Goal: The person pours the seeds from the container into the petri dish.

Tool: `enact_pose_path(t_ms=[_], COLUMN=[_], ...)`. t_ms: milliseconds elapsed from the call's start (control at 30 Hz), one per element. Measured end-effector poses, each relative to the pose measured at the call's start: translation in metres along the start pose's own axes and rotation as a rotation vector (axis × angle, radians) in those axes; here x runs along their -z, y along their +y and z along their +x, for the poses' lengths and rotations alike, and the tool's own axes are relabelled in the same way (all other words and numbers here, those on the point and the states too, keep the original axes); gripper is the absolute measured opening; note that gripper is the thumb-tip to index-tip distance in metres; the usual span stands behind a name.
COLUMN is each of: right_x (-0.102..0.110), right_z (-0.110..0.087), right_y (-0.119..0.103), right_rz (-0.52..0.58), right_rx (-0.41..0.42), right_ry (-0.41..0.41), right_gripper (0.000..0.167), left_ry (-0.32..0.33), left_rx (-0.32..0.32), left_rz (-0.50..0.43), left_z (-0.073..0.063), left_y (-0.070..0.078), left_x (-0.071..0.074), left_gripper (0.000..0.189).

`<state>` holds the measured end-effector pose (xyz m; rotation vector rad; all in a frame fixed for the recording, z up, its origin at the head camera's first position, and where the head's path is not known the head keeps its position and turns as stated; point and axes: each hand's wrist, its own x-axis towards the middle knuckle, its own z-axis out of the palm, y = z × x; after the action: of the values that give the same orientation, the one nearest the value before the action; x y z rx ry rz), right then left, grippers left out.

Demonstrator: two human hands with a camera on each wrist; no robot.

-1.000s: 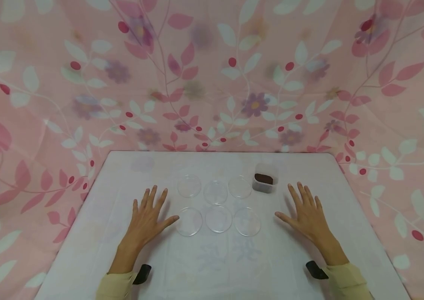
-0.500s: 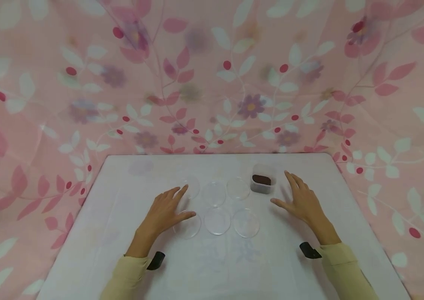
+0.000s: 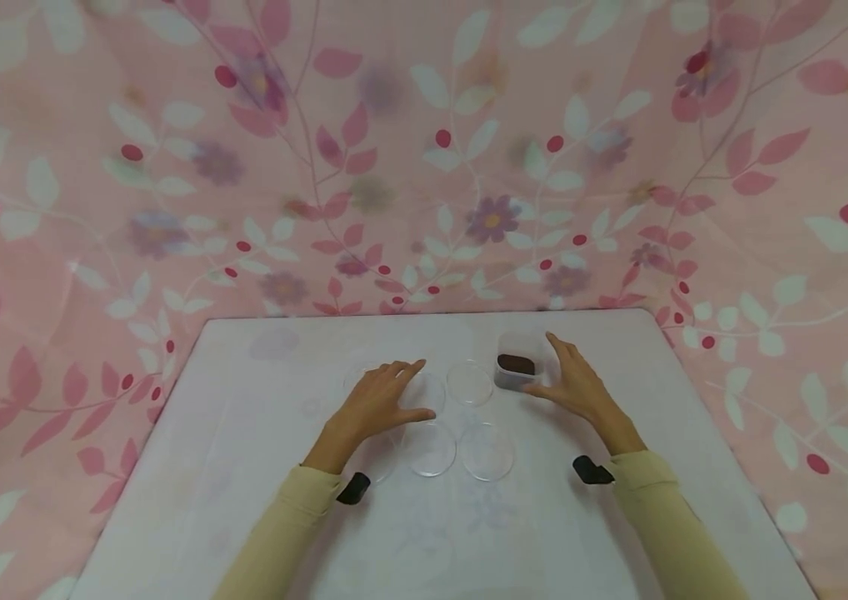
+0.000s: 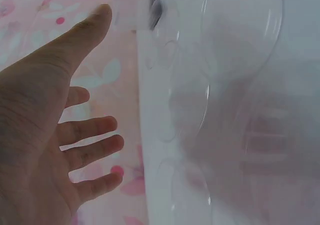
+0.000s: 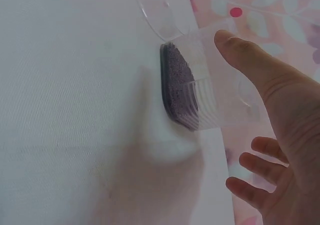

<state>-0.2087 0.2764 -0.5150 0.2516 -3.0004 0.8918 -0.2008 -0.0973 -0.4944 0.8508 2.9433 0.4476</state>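
Observation:
My right hand is beside a clear plastic container partly filled with dark brown, granular material. Its thumb is near the container's front side and its fingers reach behind the right side; whether they touch cannot be told. My left hand hovers over the clear round dishes, thumb spread from the fingers, holding nothing. It partly hides the left dishes. In the left wrist view a shallow dish lies beyond the thumb. Farther right are a back dish and a front dish.
The dishes lie in two rows on a table with a white cloth. A pink floral curtain hangs behind the table's back edge and along both sides. A black strap-like device is on each wrist.
The left hand has moved right, from beside the dishes to above them. The right hand has come left and closer to the container. Dishes and container stay put, while the head view shifts slightly.

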Motion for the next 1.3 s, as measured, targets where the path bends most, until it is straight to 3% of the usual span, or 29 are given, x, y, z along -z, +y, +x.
enact_pose_path(t_ms=[167,333,533,667,867,1300], right_x=[-0.013,-0.023,-0.033,-0.039,-0.040,-0.044], right_z=[0.009,0.012,0.014,0.014,0.016,0.022], right_y=[0.003,0.007,0.011,0.012,0.015,0.020], right_rz=[0.081,0.164,0.299,0.355,0.375,0.397], right_rx=[0.015,0.032,-0.013,-0.046,-0.065,-0.064], right_ry=[0.016,0.045,0.041,0.038,0.051,0.064], right_gripper=[0.118,0.119,0.118,0.116,0.113,0.108], left_ry=[-0.069,-0.094,-0.109,-0.124,-0.151,-0.218], left_rx=[-0.027,-0.056,-0.025,0.005,-0.001,-0.032], left_rz=[-0.027,-0.028,-0.071,-0.128,-0.154,-0.130], left_z=[0.024,0.045,0.065,0.073,0.081,0.094], left_y=[0.007,0.014,0.017,0.015,0.011,0.011], left_x=[-0.016,-0.028,-0.038,-0.044,-0.053,-0.055], left_gripper=[0.093,0.094,0.097,0.098,0.099,0.095])
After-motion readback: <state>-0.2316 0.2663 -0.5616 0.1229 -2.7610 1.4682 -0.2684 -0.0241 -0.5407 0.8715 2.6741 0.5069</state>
